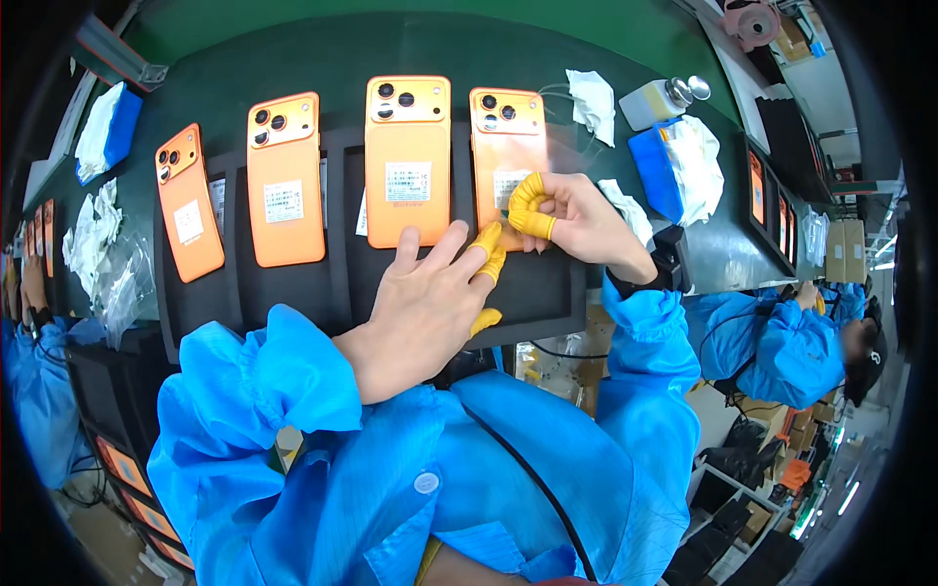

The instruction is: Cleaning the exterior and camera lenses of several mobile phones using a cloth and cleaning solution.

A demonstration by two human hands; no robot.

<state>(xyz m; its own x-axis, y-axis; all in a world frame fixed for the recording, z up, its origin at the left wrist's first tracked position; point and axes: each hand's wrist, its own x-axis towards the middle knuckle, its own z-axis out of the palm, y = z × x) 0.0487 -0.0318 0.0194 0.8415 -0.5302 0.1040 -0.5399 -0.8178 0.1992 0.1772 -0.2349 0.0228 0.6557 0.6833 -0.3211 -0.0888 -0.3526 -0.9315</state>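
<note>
Left hand: While the left hand (415, 313) is lying back upward, its yellow-covered fingertips are resting at the lower end of the rightmost orange phone (510, 146); its fingers are spreading loosely, thumb apart, grasping nothing visible.
Right hand: The right hand (581, 220) is arching over the same phone, its covered fingers bunching together beside the white label (506, 184); whether they are pinching anything is not showing.
Rightmost phone: It is lying back upward on the black tray (537, 314), its camera block pointing away from the person.
Third phone: The third phone (408, 137) is lying just to the left, its lower edge meeting the left hand's bare fingertips.
Shift hazard: Off-centre pressure from the left fingers could be tilting or sliding the rightmost phone.
Label hazard: Fingertips working this close could be catching the label's edge, creasing or lifting it.
Smudge hazard: Bare fingertips could be marking the third phone.
Desk: On the desk (322, 49), a metal-topped bottle (647, 104) is standing beyond the right hand; a wide arm sweep could be toppling it.
</note>
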